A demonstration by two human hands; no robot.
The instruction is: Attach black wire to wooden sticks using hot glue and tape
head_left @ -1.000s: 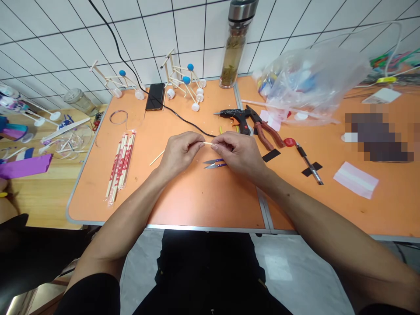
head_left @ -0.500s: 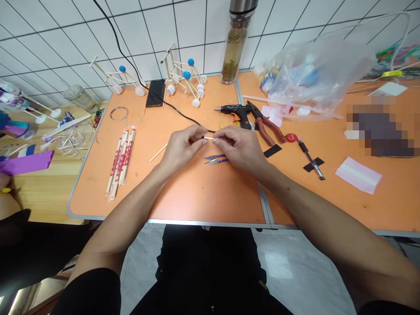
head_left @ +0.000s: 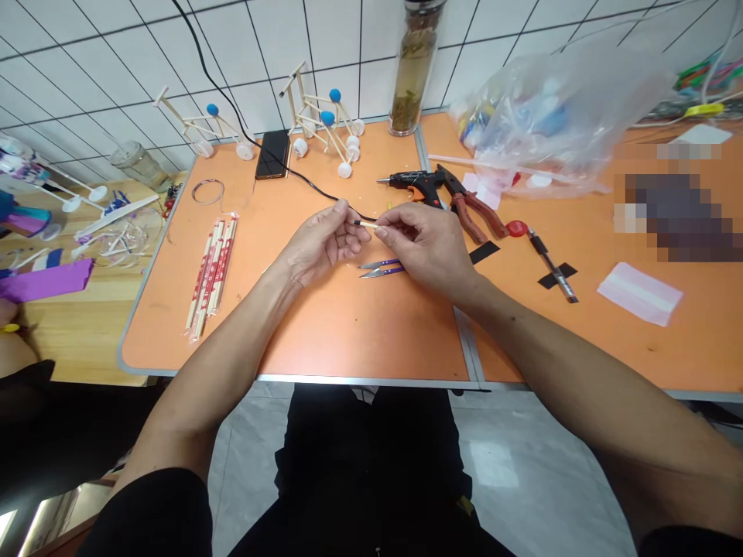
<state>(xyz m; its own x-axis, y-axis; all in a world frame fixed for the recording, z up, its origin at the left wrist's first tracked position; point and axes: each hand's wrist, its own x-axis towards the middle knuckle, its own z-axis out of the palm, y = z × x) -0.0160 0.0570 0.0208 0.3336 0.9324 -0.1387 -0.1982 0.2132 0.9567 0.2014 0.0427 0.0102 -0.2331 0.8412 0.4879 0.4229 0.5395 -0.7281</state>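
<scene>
In the head view, we have the short stick (head_left: 367,224) between our hands, on the near side of the glue gun (head_left: 429,184). Our right hand (head_left: 429,244) pinches its pale end between thumb and forefinger. Our left hand (head_left: 322,240) is half unfolded, fingers loosely curled beside the stick's dark tip; we cannot tell whether they touch it. Nearer us than the glue gun lie the snips (head_left: 378,270), partly hidden by our right hand. The pliers (head_left: 474,209) lie just right of the glue gun, the phone (head_left: 272,155) well left, and the bottle (head_left: 411,85) stands behind it.
</scene>
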